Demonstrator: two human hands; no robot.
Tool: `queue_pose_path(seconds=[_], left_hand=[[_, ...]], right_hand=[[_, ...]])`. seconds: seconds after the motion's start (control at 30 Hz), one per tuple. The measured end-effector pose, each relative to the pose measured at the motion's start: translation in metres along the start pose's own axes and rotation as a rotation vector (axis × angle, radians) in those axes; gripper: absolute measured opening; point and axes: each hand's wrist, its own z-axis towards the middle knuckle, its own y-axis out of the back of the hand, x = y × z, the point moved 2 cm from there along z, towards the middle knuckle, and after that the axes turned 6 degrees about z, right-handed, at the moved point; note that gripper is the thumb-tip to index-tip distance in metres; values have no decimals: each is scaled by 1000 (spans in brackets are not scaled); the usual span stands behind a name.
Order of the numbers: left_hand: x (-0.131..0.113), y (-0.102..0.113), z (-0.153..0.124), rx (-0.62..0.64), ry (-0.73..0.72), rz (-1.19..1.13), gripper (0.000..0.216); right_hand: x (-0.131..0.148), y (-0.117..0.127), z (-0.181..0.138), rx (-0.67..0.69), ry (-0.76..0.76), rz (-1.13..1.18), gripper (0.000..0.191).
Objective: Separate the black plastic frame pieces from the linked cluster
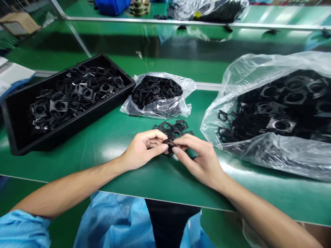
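Observation:
Both hands meet over the green table, just in front of a loose pile of black ring-shaped parts [172, 128]. My left hand [144, 146] is closed, thumb and fingertips pinching a small black part [169, 142] from its left side. From the right, my right hand [198, 153] pinches the same part between thumb and forefinger. Fingertips cover much of the part, so its full shape is hidden. Behind the pile lies a clear plastic bag [187, 84] full of thin black rings.
At left, a black tray [69, 132] holds many square black frames with round holes. A large clear bag [224, 82] of similar frames lies at right. Behind, a metal rail [207, 86] crosses the table; a blue bin [112, 7] and another bag [207, 10] stand farther back.

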Motion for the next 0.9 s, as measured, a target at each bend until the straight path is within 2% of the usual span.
queue_pose_path(seconds=[0.07,0.2,0.33,0.6,0.8,0.9], left_hand=[[-1,0,0,-15,-5,-2,26],[-1,1,2,-52,17,7,30],[-2,3,2,-116,28,12,33],[-3,1,-1,-119,25,86,35],[-8,-1,-2,-18,43,35,33],[-10,1,-1,35,57,4,32]], right_hand=[[-1,-1,0,5,2,9,13],[0,-1,1,-33,29,6,2],[0,1,1,-86,41,1,7],[0,1,0,-45,-17,30,5],[1,2,2,-25,-89,86,21],[-1,2,2,-3,-197,236,28]])
